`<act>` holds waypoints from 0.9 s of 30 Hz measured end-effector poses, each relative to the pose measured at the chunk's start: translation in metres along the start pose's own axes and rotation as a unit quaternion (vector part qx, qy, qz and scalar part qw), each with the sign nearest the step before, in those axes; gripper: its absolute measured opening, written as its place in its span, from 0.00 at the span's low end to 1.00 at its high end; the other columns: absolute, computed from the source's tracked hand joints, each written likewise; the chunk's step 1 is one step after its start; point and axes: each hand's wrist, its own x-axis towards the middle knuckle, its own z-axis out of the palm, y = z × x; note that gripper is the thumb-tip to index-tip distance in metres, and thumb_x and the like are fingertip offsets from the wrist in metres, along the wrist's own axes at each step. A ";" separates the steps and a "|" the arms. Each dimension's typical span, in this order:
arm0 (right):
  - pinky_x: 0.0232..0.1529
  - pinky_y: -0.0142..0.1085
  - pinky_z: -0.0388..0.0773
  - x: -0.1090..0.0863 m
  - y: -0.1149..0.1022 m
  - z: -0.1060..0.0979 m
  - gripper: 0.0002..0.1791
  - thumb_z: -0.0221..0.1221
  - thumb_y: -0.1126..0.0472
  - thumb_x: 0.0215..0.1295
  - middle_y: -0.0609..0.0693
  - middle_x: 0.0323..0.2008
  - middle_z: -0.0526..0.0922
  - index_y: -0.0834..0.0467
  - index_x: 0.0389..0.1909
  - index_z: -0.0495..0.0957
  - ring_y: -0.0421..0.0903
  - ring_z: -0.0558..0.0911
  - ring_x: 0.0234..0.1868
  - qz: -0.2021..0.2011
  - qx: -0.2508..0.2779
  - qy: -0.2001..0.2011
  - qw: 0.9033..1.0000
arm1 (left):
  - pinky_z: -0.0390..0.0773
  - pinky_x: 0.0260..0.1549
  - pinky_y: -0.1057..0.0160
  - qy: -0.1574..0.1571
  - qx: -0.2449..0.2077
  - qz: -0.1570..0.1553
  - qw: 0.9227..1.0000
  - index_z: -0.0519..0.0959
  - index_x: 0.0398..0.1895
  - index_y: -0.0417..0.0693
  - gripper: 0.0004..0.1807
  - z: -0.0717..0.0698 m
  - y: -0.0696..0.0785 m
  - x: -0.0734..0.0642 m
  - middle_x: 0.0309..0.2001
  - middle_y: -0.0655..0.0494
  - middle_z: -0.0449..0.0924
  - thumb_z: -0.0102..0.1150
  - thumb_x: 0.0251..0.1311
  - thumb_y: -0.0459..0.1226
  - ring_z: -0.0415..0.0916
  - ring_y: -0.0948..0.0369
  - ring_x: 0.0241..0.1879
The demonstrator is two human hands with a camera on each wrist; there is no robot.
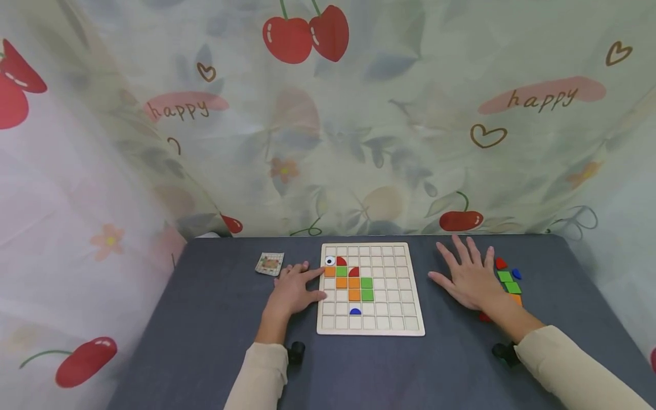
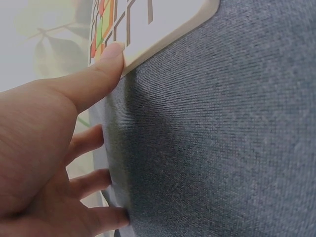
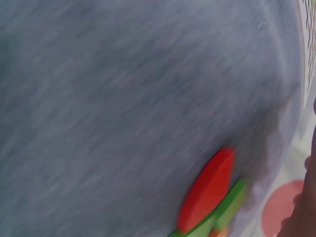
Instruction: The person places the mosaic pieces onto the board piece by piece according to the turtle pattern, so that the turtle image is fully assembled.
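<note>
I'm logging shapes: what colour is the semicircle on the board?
The semicircle is blue, clearest in the head view.

I wore plain beige sleeves, the left sleeve [image 1: 258, 373] and the right sleeve [image 1: 574, 367] matching, softly creased, each ending in a cuff near the wrist. Past the cuffs, my left hand [image 1: 292, 289] and right hand [image 1: 471, 283] were bare. Small black cameras sat at my wrists, the left camera [image 1: 296, 352] stubby and blocky, the right camera [image 1: 504, 354] partly hidden.
</note>
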 end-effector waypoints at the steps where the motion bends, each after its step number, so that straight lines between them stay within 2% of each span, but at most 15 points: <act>1: 0.70 0.79 0.32 -0.001 0.005 0.001 0.46 0.47 0.28 0.72 0.65 0.81 0.47 0.51 0.80 0.54 0.73 0.46 0.79 0.003 0.000 0.003 1.000 | 0.51 0.71 0.24 -0.001 0.000 0.000 1.000 0.71 0.73 0.70 0.37 0.000 0.000 0.000 0.80 0.48 0.59 0.70 0.60 0.54 0.48 0.36 0.80; 6: 0.70 0.79 0.35 -0.009 0.028 -0.005 0.46 0.47 0.30 0.73 0.65 0.80 0.49 0.53 0.81 0.52 0.73 0.48 0.78 0.015 -0.001 0.003 1.000 | 0.52 0.71 0.24 0.000 0.004 -0.003 1.000 0.71 0.73 0.71 0.37 0.001 -0.002 0.000 0.80 0.48 0.60 0.71 0.59 0.55 0.48 0.36 0.80; 15: 0.66 0.81 0.37 -0.024 0.077 -0.013 0.46 0.40 0.30 0.77 0.67 0.80 0.45 0.55 0.83 0.44 0.77 0.46 0.76 0.063 0.040 -0.039 0.996 | 0.52 0.71 0.25 0.002 0.009 -0.001 1.000 0.71 0.73 0.71 0.37 0.002 -0.002 0.002 0.79 0.48 0.60 0.71 0.59 0.55 0.49 0.36 0.80; 20: 0.67 0.79 0.43 -0.028 0.096 -0.013 0.42 0.40 0.33 0.79 0.66 0.79 0.51 0.56 0.81 0.50 0.77 0.49 0.75 0.062 0.039 -0.021 0.997 | 0.53 0.71 0.25 0.005 0.010 0.000 1.000 0.71 0.73 0.71 0.37 0.001 -0.001 0.002 0.79 0.48 0.60 0.71 0.59 0.55 0.49 0.36 0.79; 27: 0.63 0.76 0.56 -0.029 0.100 -0.013 0.40 0.39 0.35 0.80 0.70 0.74 0.60 0.62 0.77 0.59 0.76 0.56 0.70 0.066 0.011 -0.012 0.998 | 0.52 0.72 0.25 0.004 0.007 -0.006 1.000 0.71 0.73 0.70 0.37 0.002 0.001 0.001 0.79 0.48 0.60 0.71 0.59 0.54 0.49 0.37 0.80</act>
